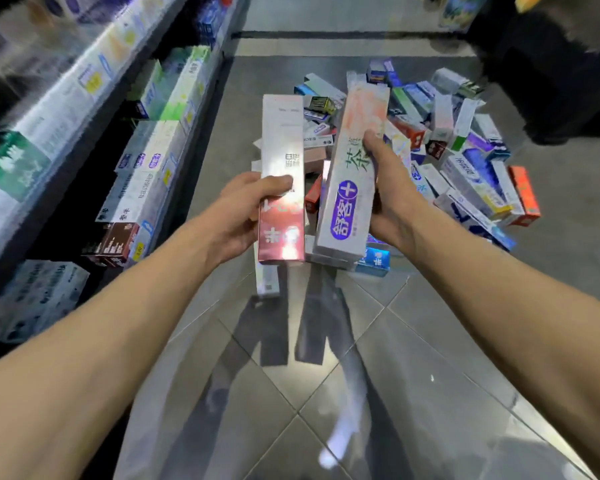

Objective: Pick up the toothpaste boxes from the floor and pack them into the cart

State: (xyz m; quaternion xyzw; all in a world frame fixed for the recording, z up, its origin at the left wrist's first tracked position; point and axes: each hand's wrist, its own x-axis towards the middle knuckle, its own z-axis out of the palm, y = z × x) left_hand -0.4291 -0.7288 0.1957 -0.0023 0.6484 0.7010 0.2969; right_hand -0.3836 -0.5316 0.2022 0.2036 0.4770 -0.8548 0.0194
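Two boxes are held above the floor: a red-and-white box is gripped near its near end by the left hand, a white box with purple logo is clamped mid-length by the right hand. Long axes run near-to-far. The pile of boxes lies beyond, far right. No cart is seen.

Dim overhead light, smeared edges

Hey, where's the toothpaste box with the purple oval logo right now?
In the head view it is centre-right, held up by the right hand: the purple-logo box sits beside the red-and-white box in the left hand, above the floor pile.
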